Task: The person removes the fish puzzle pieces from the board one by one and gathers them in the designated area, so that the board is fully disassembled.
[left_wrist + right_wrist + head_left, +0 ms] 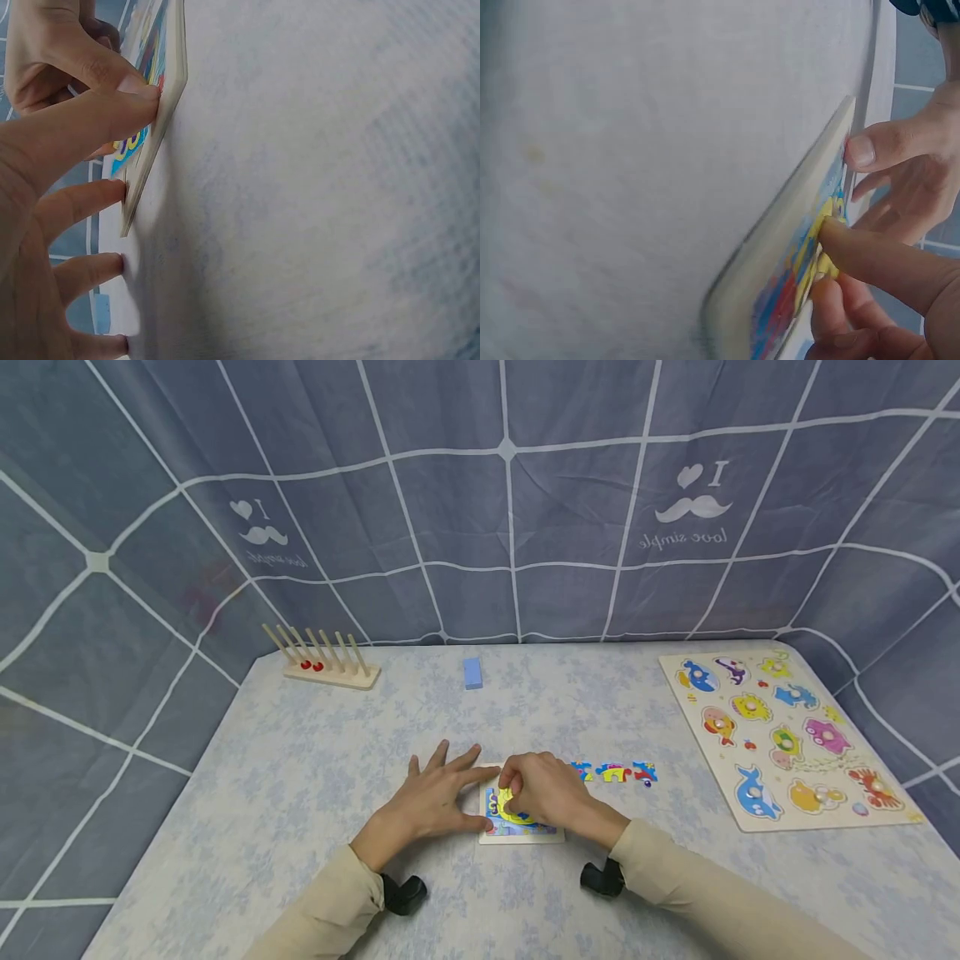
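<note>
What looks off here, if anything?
White lettering on the backdrop reads backwards: "love simple" appears mirrored. Loose puzzle pieces beside the small board look ordinary for unfinished work. I see no spill or damage.

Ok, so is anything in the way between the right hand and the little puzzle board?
Nothing visible: the right hand is at the puzzle board, touching a yellow puzzle piece. The left hand touches the board's left side, not between them.

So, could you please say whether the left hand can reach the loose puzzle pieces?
Probably not straight across: the right hand, over the puzzle board, lies between the left hand and those loose pieces.
</note>
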Available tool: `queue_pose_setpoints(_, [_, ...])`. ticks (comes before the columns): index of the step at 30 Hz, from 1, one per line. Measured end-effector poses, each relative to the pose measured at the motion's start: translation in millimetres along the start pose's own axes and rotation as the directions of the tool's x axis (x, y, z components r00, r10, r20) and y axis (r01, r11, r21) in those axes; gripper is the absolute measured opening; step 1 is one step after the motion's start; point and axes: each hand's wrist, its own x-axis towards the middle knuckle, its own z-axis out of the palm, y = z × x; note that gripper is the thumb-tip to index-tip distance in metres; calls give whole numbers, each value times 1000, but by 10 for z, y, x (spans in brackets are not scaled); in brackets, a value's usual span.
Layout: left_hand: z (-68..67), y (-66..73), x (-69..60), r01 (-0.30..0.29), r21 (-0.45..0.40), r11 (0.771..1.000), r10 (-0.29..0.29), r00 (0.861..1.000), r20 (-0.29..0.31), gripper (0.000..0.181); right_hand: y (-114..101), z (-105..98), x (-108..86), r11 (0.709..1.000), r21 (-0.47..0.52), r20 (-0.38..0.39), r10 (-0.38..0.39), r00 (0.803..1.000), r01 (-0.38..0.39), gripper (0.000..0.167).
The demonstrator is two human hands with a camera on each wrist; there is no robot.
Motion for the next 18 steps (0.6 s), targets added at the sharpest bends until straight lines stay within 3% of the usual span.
queue_pose_setpoints(5, [-2,9,8,3,-4,1000,-3,1000,7,73,20,-1,-52,999,26,-10,-46,999,46,25])
queue_pose_setpoints(18, [-9,5,19,6,3,1000,-6,1000,17,73,6,4,-151,986,101,25,-134,991,131,19])
